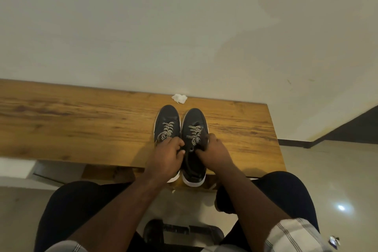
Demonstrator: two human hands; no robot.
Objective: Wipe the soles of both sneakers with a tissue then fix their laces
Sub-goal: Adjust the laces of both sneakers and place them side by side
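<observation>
Two dark sneakers stand side by side, upright on their white soles, at the middle of the frame on a wooden table (81, 129), toes pointing toward the pale wall (184, 26) that fills the upper half of the picture. The left sneaker (168, 117) and the right sneaker (194, 120) sit just beside each other, nearly touching along their inner edges, with their heels at or slightly past the near edge of the table. Both carry black-and-white patterned laces: the left sneaker's laces (166, 131) cross over its tongue, and the right sneaker's laces (194, 134) do the same. The left hand (165, 155) lies over the rear part of the left sneaker, its fingers curled at the gap between the two shoes near the lower end of the right sneaker's lacing; whether they actually pinch a lace I cannot tell. The right hand (212, 149) rests at the collar of the right sneaker with its fingers curled onto the upper by the lace ends, and what exactly it grips is hidden. A crumpled white tissue (179, 98) lies on the table just beyond the toe of the left sneaker, close to the wall and apart from both hands. In the lower part of the frame are the person's knees in dark trousers (71, 210) and striped sleeves (290, 235), with a glossy tiled floor (327, 170) at the right.
</observation>
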